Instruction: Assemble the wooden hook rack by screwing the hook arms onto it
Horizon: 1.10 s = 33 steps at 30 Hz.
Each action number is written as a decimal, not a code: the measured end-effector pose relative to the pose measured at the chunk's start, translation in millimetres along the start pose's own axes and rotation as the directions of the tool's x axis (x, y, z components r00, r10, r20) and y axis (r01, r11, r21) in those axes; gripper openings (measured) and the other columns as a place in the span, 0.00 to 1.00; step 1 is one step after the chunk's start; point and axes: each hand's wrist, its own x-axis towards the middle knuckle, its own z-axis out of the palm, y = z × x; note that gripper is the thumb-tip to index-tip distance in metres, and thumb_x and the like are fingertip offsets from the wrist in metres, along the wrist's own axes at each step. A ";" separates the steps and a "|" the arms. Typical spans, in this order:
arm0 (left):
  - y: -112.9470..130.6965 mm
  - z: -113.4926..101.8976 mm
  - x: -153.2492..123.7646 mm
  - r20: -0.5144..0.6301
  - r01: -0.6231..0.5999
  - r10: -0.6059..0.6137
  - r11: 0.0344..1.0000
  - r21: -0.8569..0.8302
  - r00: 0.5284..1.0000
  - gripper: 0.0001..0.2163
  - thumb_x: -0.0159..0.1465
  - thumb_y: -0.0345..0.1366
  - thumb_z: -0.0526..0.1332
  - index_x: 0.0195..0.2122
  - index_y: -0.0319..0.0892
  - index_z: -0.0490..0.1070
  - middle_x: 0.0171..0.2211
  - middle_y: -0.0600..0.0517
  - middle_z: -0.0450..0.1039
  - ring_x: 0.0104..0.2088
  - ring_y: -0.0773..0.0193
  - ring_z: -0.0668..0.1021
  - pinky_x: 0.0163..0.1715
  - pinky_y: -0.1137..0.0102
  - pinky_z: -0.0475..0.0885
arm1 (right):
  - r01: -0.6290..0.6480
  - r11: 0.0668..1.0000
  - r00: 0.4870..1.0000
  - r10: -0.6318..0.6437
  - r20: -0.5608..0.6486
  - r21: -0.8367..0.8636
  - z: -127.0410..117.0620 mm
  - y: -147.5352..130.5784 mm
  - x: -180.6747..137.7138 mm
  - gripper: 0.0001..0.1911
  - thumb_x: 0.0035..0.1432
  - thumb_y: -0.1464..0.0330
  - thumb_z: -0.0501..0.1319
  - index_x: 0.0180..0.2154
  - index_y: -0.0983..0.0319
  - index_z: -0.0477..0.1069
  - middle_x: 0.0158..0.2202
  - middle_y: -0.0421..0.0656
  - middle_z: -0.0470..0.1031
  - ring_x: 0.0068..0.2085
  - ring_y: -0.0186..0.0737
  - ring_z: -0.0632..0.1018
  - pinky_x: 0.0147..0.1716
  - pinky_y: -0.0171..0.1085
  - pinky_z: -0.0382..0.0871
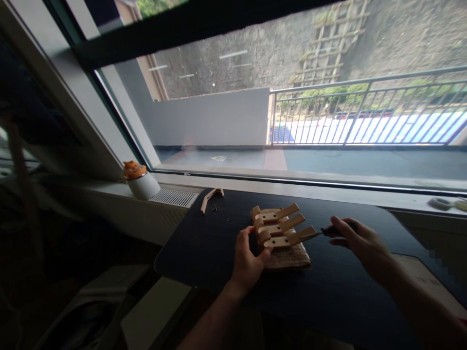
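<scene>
A wooden rack with three slanted pegs lies on a dark table by the window. My left hand grips the rack's left end, thumb against the nearest peg. My right hand is closed round the dark handle of a screwdriver, whose tip touches the end of the nearest peg. A loose curved wooden peg lies at the table's far left edge, with a few small screws beside it.
A white pot with an orange lid stands on the windowsill next to a vent grille. A large window runs behind the table. A small object rests on the sill at right. Pale boxes sit below the table at left.
</scene>
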 end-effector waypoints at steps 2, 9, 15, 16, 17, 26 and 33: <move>-7.5 1.9 -2.5 0.064 0.048 -0.048 0.999 0.012 0.997 0.29 0.52 0.38 0.66 0.54 0.43 0.58 0.51 0.47 0.66 0.52 0.56 0.70 0.54 0.61 0.65 | -0.072 0.981 0.997 0.073 0.001 0.178 -4.7 11.8 0.0 0.15 0.52 0.54 0.60 0.32 0.60 0.68 0.33 0.46 0.76 0.36 0.44 0.78 0.36 0.42 0.74; -23.6 -3.4 -9.3 0.217 -0.014 -0.024 0.985 0.171 0.976 0.38 0.48 0.50 0.68 0.57 0.40 0.57 0.57 0.43 0.62 0.57 0.49 0.65 0.58 0.56 0.61 | -0.112 0.993 0.993 0.110 0.034 0.038 13.4 21.4 3.4 0.20 0.52 0.52 0.58 0.40 0.60 0.65 0.21 0.35 0.63 0.18 0.31 0.63 0.15 0.34 0.59; -26.0 -3.8 -7.9 0.283 -0.079 -0.002 0.959 0.273 0.959 0.38 0.51 0.53 0.64 0.59 0.42 0.57 0.59 0.43 0.60 0.59 0.46 0.62 0.59 0.52 0.58 | -0.045 0.982 0.982 0.076 0.173 -0.181 39.9 18.9 5.0 0.25 0.50 0.53 0.58 0.43 0.66 0.69 0.27 0.42 0.72 0.21 0.33 0.67 0.18 0.34 0.60; -26.2 -4.2 -7.4 0.295 -0.086 0.000 0.957 0.278 0.956 0.38 0.51 0.53 0.64 0.60 0.42 0.56 0.59 0.43 0.61 0.59 0.46 0.62 0.59 0.52 0.58 | -0.035 0.982 0.984 0.066 0.164 -0.187 41.0 19.6 5.6 0.25 0.50 0.53 0.58 0.42 0.66 0.69 0.27 0.42 0.72 0.21 0.33 0.67 0.18 0.34 0.60; -26.2 -4.8 -6.9 0.305 -0.095 0.004 0.955 0.283 0.952 0.38 0.51 0.54 0.64 0.60 0.42 0.56 0.58 0.43 0.61 0.59 0.46 0.62 0.59 0.52 0.58 | -0.029 0.981 0.986 0.060 0.158 -0.194 41.5 20.4 6.2 0.25 0.49 0.53 0.58 0.41 0.66 0.70 0.26 0.41 0.72 0.20 0.32 0.67 0.17 0.34 0.59; -27.8 -6.0 -5.8 0.321 -0.114 0.012 0.947 0.300 0.947 0.39 0.52 0.56 0.62 0.60 0.38 0.56 0.58 0.41 0.61 0.58 0.46 0.62 0.59 0.51 0.57 | -0.010 0.975 0.989 0.043 0.143 -0.223 39.9 26.0 8.4 0.23 0.48 0.53 0.58 0.38 0.65 0.72 0.25 0.43 0.73 0.21 0.35 0.69 0.18 0.33 0.60; -27.9 -7.0 -5.2 0.309 -0.089 0.006 0.963 0.256 0.951 0.39 0.51 0.56 0.63 0.60 0.41 0.56 0.58 0.42 0.62 0.58 0.45 0.62 0.59 0.50 0.56 | -0.043 0.972 0.993 0.067 0.098 -0.232 38.0 23.2 7.4 0.29 0.48 0.52 0.58 0.46 0.65 0.67 0.23 0.39 0.70 0.18 0.31 0.65 0.16 0.33 0.57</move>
